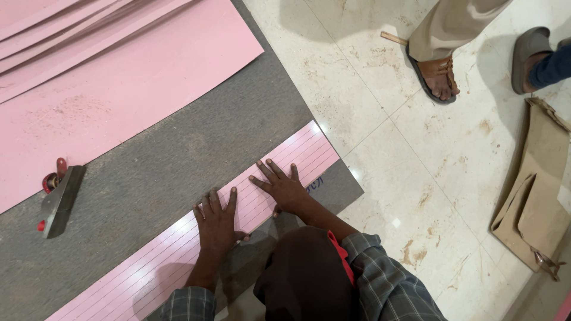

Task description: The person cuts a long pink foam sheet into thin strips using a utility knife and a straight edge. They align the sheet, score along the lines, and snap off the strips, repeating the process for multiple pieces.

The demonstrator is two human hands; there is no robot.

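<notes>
A band of narrow pink laminate strips (178,249) lies side by side on a grey sheet (178,160), running from lower left to upper right. My left hand (217,220) lies flat on the strips with its fingers spread. My right hand (279,185) rests flat on them a little further up, fingers also apart, close to the band's end. Neither hand grips anything. My checked sleeves and a dark knee hide the strips' near edge.
Large pink sheets (107,77) overlap the grey sheet at upper left. A metal hand plane with a red grip (59,199) lies at the left. Two other people's sandalled feet (437,74) stand on the pale tiled floor; brown folded paper (535,196) lies at right.
</notes>
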